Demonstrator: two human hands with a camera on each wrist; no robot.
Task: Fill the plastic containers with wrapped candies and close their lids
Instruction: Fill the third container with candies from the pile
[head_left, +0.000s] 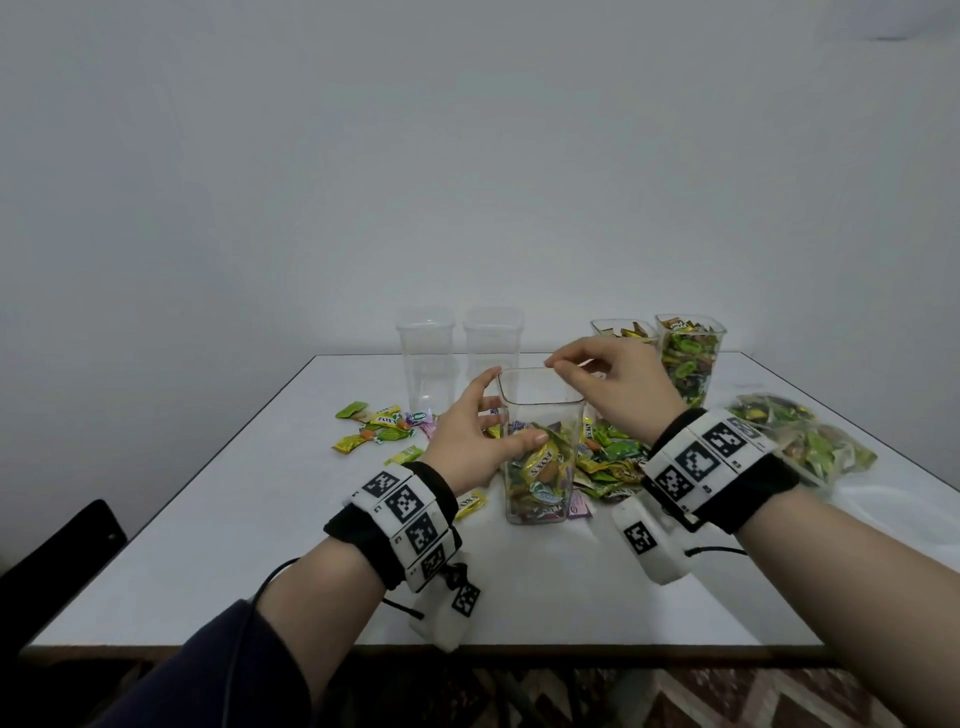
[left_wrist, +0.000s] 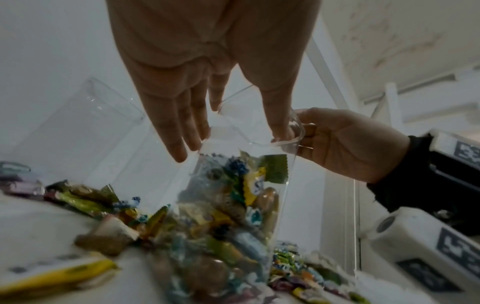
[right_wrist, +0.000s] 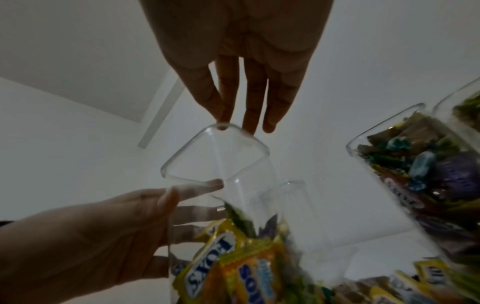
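Both hands meet at a roughly half-full clear container (head_left: 540, 447) near the surface's middle, left hand (head_left: 470, 441) gripping its side, right hand (head_left: 618, 384) pinched at its rim, while two far-right containers (head_left: 688, 358) look full, lidless, and two far-left ones (head_left: 426, 358) empty.

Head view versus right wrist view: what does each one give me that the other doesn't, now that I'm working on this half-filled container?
Only the head view shows the two empty containers at the back, the loose candies left of the work and the bag of candies on the right. Only the right wrist view shows, from below, the right hand's fingertips at the rim's corner. Both show the left hand gripping the half-filled container, the right hand at its open top, and a full container to the right.
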